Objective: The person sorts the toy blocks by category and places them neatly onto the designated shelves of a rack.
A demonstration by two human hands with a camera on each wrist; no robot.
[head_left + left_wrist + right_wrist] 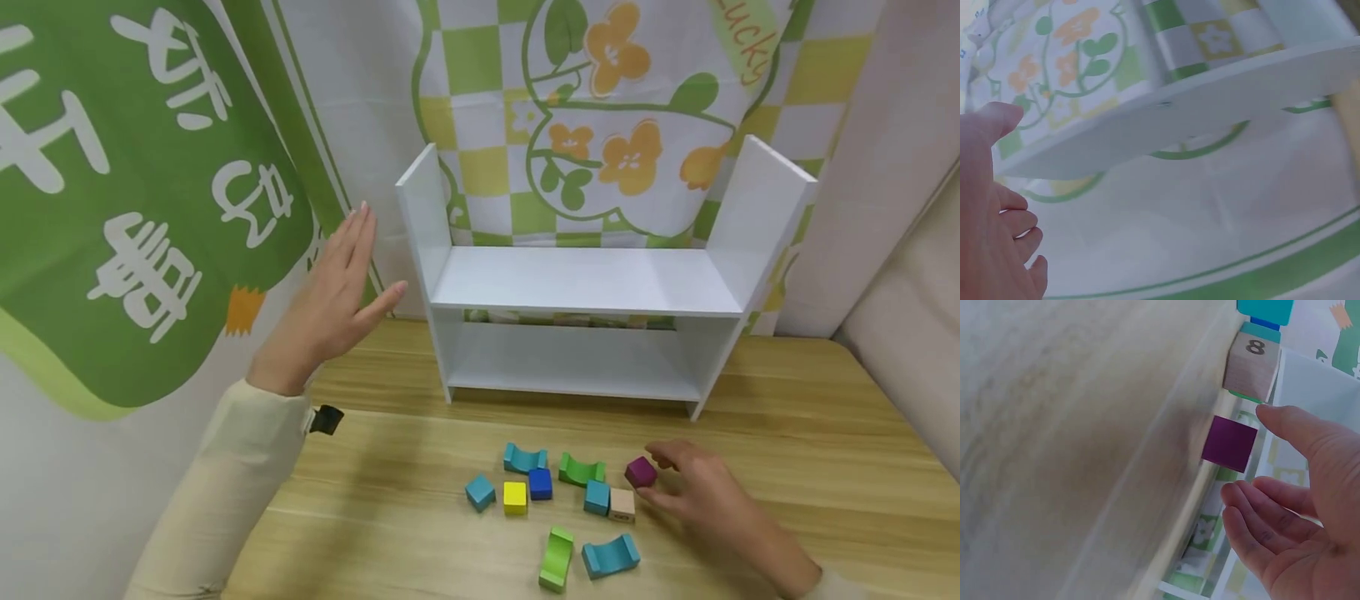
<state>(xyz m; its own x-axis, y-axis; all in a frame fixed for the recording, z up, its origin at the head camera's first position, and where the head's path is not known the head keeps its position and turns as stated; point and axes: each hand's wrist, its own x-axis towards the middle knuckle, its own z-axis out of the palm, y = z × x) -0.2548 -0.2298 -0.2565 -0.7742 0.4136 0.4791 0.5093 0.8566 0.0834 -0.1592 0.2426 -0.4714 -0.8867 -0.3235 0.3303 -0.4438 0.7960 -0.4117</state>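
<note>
My left hand is raised at the left of the white shelf, its fingers straight and the thumb spread, holding nothing. In the left wrist view the left hand appears at the left edge, with the shelf's side panel beyond it. On the table, my right hand is beside a purple cube. Its thumb and fingers are parted around the cube's near side; the right wrist view shows a gap between them and the purple cube. A wooden cube marked 8 stands close by.
Left of the purple cube lie a green curved block, teal cube, blue cube, yellow cube and another teal cube. Teal and light green curved blocks lie nearer. A patterned cloth hangs behind.
</note>
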